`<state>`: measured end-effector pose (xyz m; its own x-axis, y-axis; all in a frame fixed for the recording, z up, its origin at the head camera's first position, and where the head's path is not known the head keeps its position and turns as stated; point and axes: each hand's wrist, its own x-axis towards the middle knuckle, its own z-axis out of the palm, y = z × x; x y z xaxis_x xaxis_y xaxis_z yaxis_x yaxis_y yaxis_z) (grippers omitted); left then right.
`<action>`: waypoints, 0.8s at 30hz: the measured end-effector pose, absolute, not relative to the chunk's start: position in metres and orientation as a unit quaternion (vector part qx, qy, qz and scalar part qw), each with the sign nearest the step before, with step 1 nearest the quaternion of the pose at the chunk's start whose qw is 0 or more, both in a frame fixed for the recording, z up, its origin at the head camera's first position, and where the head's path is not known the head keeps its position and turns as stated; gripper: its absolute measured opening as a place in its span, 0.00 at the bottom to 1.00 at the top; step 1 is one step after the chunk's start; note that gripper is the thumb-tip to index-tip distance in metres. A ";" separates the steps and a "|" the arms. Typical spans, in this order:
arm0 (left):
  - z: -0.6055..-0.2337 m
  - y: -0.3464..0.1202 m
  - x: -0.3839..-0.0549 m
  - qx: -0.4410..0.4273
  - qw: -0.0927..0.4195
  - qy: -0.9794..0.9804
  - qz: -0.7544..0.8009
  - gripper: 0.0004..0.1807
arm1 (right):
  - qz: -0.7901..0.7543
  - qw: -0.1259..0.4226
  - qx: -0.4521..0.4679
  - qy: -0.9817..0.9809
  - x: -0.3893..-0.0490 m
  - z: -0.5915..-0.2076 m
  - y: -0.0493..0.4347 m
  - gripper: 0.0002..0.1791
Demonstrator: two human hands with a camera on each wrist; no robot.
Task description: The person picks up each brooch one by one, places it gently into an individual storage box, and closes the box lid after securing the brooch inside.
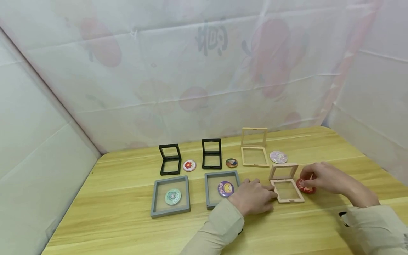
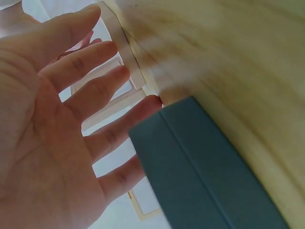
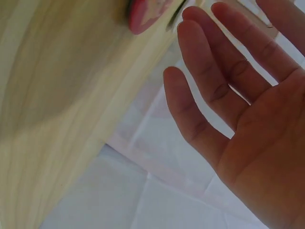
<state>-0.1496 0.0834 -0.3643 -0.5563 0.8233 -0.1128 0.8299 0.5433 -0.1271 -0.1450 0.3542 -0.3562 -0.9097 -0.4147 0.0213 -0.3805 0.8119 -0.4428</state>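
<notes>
My left hand reaches over the right side of a grey frame, its fingertips at the left edge of a small pink hinged frame whose lid stands up. In the left wrist view the fingers of the left hand are spread and nearly straight beside that pink frame. To the right of the pink frame, my right hand has thumb and fingertips over a red round badge. The right wrist view shows the right hand with loosely bent fingers, apart from the badge.
Two black hinged frames and a yellowish one stand with lids raised at the back. Beside them lie flower, dark and pale purple badges. Green and purple badges lie in grey frames.
</notes>
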 end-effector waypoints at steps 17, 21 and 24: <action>-0.364 0.082 -0.149 0.470 0.032 0.879 -0.072 0.23 | -0.188 0.075 -0.152 0.967 -0.150 -0.364 0.361 0.15; -0.364 0.082 -0.149 0.470 0.032 0.879 -0.071 0.24 | -0.181 0.072 -0.154 0.969 -0.150 -0.365 0.360 0.16; -0.364 0.082 -0.149 0.471 0.030 0.879 -0.071 0.24 | -0.170 0.069 -0.154 0.971 -0.150 -0.366 0.360 0.18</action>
